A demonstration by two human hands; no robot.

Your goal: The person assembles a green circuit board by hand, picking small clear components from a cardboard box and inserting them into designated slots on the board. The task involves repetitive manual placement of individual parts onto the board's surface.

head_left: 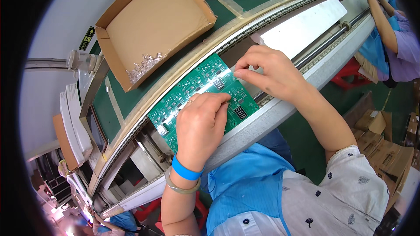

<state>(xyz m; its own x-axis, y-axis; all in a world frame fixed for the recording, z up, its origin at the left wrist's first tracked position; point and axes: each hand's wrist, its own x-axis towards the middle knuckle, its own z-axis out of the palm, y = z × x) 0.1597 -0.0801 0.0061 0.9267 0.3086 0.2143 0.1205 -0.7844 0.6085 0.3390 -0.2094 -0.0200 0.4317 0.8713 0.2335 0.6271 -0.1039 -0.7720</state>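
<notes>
A green circuit board (205, 71) lies across the conveyor rails in front of me, with small parts and two black digit displays on it, one of them the near display (240, 112). My left hand (199, 120) rests over the board's near middle, its thumb and forefinger pinched close to the surface. Beside the board's right edge, my right hand (269, 72) is raised a little, with thumb and fingertips pressed together. Whatever sits between the fingertips of either hand is too small or hidden to make out. A blue band and a bangle circle my left wrist.
Beyond the rail stands an open cardboard tray (153, 17) with a heap of small clear parts (142, 67) in its near corner. A white panel (304, 26) lies between the rails to the right. Another person's arm (380, 22) reaches in at the far right. Cardboard boxes (380, 148) sit lower right.
</notes>
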